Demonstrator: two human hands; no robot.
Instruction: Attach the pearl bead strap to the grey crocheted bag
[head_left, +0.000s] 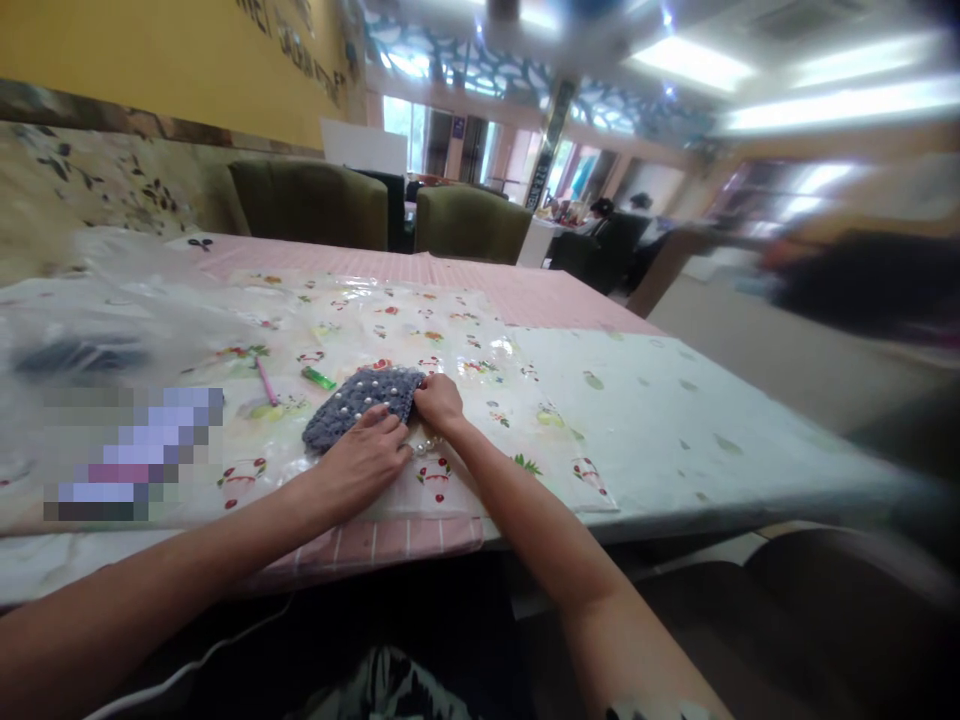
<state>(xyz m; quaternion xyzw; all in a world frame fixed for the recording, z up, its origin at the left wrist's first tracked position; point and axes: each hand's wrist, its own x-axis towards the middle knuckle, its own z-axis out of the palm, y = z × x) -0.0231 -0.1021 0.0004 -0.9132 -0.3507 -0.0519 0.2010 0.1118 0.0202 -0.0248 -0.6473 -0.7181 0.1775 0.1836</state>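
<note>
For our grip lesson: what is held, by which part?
Grey, white-beaded knitted piece: right hand pinches its far right corner; left hand touches its near right side.

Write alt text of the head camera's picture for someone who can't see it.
A person's left fingers rest on a blue-grey, crocheted-looking beaded piece while the right fingers pinch its right end. Nearby, on a fruit-patterned table cover, lie a small green item and a thin pink stick.

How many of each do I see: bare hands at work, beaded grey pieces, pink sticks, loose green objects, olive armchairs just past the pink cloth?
Left hand and right hand: 2
Beaded grey piece: 1
Pink stick: 1
Loose green object: 1
Olive armchairs: 2
Total: 7
</note>
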